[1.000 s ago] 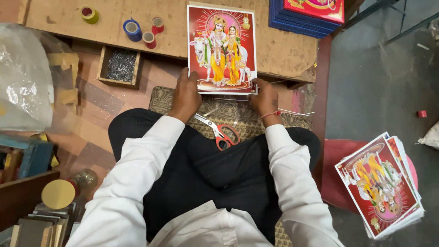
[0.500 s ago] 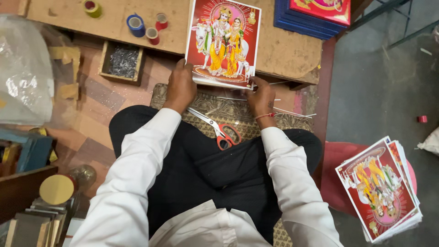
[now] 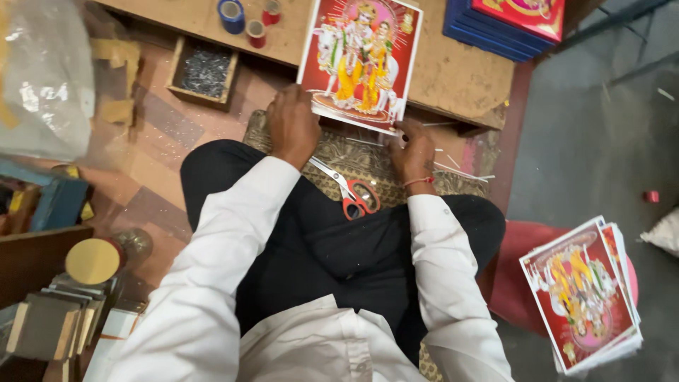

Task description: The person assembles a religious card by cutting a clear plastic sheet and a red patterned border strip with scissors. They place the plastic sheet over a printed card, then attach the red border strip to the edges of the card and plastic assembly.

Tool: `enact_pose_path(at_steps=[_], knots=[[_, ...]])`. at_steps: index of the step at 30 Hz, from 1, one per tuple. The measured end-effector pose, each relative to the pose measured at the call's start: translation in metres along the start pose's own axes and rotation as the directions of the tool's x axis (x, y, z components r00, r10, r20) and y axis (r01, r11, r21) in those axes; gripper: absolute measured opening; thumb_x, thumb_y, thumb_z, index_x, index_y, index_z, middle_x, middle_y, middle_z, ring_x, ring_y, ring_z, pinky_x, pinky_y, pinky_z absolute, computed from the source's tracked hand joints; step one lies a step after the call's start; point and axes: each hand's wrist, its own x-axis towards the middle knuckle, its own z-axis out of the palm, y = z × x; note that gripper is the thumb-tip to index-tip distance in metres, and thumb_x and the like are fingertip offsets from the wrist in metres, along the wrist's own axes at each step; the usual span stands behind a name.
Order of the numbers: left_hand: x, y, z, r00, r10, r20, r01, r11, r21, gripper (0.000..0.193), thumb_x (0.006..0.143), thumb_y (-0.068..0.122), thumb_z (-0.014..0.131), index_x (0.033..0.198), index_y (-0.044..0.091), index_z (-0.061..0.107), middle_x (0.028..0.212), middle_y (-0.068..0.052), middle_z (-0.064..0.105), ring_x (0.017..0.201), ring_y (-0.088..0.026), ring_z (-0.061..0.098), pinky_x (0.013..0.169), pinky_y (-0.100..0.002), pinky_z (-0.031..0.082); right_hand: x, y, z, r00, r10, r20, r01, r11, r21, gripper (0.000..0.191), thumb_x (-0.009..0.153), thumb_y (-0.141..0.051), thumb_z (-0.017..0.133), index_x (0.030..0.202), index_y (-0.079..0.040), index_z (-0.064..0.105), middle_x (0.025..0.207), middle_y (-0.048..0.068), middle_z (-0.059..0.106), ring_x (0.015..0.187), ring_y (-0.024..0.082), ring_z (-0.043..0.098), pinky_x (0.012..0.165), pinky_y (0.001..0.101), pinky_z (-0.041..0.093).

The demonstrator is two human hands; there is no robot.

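Observation:
A colourful picture print [image 3: 359,62] on a white backing lies tilted on the low wooden board [image 3: 453,78] in front of me. My left hand [image 3: 291,126] grips its near left corner. My right hand [image 3: 412,150] pinches its near right corner; a red thread circles that wrist. Scissors with orange handles [image 3: 350,193] lie on the patterned mat [image 3: 368,159] between my hands, above my crossed legs in black trousers.
Tape rolls [image 3: 243,18] sit on the board's far left. A wooden tray of small nails [image 3: 204,71] rests on the floor at left. A stack of similar prints [image 3: 581,296] lies at right on a red stool. Blue boards [image 3: 495,28] are stacked at top right.
The print has turned clockwise, so it now lies tilted on the board. Both hands stayed at its near corners.

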Motion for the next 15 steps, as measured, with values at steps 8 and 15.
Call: enact_pose_path(at_steps=[8, 15], knots=[[-0.014, 0.011, 0.063, 0.468, -0.336, 0.817, 0.828, -0.156, -0.538, 0.036, 0.090, 0.029, 0.078, 0.101, -0.003, 0.067, 0.097, -0.017, 0.071, 0.083, -0.027, 0.074, 0.073, -0.039, 0.066, -0.084, -0.062, -0.006, 0.791, 0.235, 0.565, -0.064, 0.950, -0.306, 0.019, 0.081, -0.024, 0.079, 0.095, -0.011, 0.074, 0.089, 0.018, 0.074, 0.082, 0.040, 0.071, 0.072, 0.0511, 0.056], [-0.006, 0.006, 0.097, 0.490, -0.456, 0.743, 0.793, -0.121, -0.597, 0.027, 0.088, 0.022, 0.074, 0.093, -0.003, 0.068, 0.081, -0.014, 0.075, 0.063, -0.023, 0.072, 0.056, -0.036, 0.059, -0.098, -0.071, 0.013, 0.838, 0.214, 0.502, -0.098, 0.964, -0.249, 0.043, 0.077, -0.017, 0.077, 0.115, -0.007, 0.060, 0.092, 0.017, 0.075, 0.082, 0.038, 0.072, 0.070, 0.0492, 0.057]])
